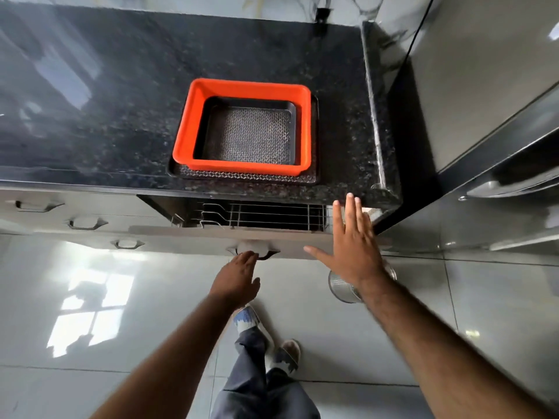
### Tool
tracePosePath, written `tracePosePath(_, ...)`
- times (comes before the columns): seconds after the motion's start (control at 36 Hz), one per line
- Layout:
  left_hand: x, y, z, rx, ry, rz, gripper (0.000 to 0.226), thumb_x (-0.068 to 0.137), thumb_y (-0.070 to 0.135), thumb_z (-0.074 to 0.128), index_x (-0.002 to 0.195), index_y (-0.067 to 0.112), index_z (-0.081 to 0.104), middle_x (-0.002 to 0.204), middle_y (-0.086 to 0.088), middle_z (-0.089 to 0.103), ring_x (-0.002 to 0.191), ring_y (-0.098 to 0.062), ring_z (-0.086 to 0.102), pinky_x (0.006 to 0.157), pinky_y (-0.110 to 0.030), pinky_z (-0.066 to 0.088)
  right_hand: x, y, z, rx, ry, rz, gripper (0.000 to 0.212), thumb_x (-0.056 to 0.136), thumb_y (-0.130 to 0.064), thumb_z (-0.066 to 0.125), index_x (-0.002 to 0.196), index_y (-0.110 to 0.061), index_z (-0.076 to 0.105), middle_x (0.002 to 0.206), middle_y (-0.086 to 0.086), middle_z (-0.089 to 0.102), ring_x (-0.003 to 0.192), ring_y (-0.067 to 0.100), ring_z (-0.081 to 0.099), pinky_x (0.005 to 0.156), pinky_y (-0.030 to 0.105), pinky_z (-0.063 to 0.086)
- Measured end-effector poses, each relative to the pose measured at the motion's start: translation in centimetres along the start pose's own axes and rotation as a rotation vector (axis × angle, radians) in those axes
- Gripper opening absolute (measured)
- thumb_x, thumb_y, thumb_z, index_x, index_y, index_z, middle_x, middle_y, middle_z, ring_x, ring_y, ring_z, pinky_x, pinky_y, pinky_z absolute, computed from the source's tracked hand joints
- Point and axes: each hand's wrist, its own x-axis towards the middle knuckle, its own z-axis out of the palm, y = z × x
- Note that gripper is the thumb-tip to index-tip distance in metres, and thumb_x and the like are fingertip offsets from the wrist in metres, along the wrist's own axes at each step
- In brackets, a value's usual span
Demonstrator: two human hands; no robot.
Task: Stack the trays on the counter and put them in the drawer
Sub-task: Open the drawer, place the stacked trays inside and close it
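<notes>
Three trays sit stacked on the black granite counter [121, 116]: a wide black patterned tray [242, 177] at the bottom, an orange tray [186, 131] on it, and a smaller black patterned tray [251, 134] inside the orange one. Below the counter edge a grey drawer [187, 237] is pulled partly out, showing a wire rack [272, 214] inside. My left hand [239, 282] has its fingers hooked on the drawer handle [257, 252]. My right hand [352, 246] hovers open with fingers spread over the drawer's right end.
Closed drawers with metal handles [86, 223] run to the left. A tall grey refrigerator [484, 101] stands right of the counter. A steel perforated bin [344, 287] stands on the glossy tiled floor under my right wrist. My feet [266, 337] are below.
</notes>
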Motion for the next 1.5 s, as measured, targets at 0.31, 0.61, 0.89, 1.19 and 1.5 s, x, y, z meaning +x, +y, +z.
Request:
tracePosePath(0.31, -8.0, -6.6, -2.4, 0.332, 0.291, -0.153, 0.094, 0.077, 0.032, 0.051, 0.155, 0.008, 0.005, 0.164, -0.014, 0.000, 0.151, -0.027, -0.008, 0.120, -0.055, 0.001, -8.8, -1.9, 4.4, -0.035, -0.077, 0.016, 0.108, 0.085, -0.085, 0.020, 0.158, -0.007, 0.011, 0.167, 0.020, 0.007, 0.156, 0.034, 0.001, 0.125, 0.052, 0.013)
tracePosePath(0.61, -12.3, -7.6, -1.8, 0.348, 0.082, -0.162, 0.104, 0.074, 0.036, 0.058, 0.155, 0.008, -0.003, 0.164, -0.011, 0.005, 0.151, -0.026, -0.006, 0.119, -0.059, -0.004, -13.8, -2.8, 4.8, -0.039, -0.136, 0.027, 0.110, 0.083, -0.086, 0.025, 0.157, -0.006, 0.018, 0.165, 0.021, 0.016, 0.155, 0.036, 0.010, 0.124, 0.053, 0.014)
tracePosePath(0.89, -18.1, -7.5, -0.9, 0.306, 0.034, -0.075, 0.105, 0.064, 0.030, 0.065, 0.153, 0.004, 0.017, 0.160, -0.012, 0.024, 0.150, -0.031, 0.014, 0.117, -0.062, 0.010, -19.4, -4.0, 5.0, -0.006, -0.181, 0.065, 0.107, 0.079, -0.085, 0.035, 0.153, -0.008, 0.035, 0.162, 0.020, 0.028, 0.152, 0.037, 0.021, 0.121, 0.053, 0.021)
tracePosePath(1.19, -11.0, -8.4, -10.6, -0.279, 0.272, -0.121, 0.068, 0.083, 0.040, 0.049, 0.144, 0.010, 0.042, 0.146, -0.012, 0.046, 0.132, -0.028, 0.043, 0.110, -0.041, 0.035, -10.3, -2.6, 0.1, 0.170, -0.037, 0.069, 0.100, 0.085, -0.084, 0.016, 0.159, -0.018, 0.010, 0.168, 0.009, 0.013, 0.156, 0.026, 0.002, 0.124, 0.047, 0.023)
tracePosePath(1.5, 7.8, -11.4, -25.7, -0.261, 0.534, -0.298, 0.027, 0.091, 0.024, 0.056, 0.102, 0.000, 0.059, 0.103, -0.026, 0.065, 0.099, -0.042, 0.060, 0.079, -0.042, 0.043, 14.2, -0.9, -6.8, 0.594, 0.155, 0.334, 0.049, 0.097, -0.028, 0.059, 0.136, 0.000, 0.055, 0.138, 0.021, 0.058, 0.129, 0.036, 0.054, 0.110, 0.043, 0.042)
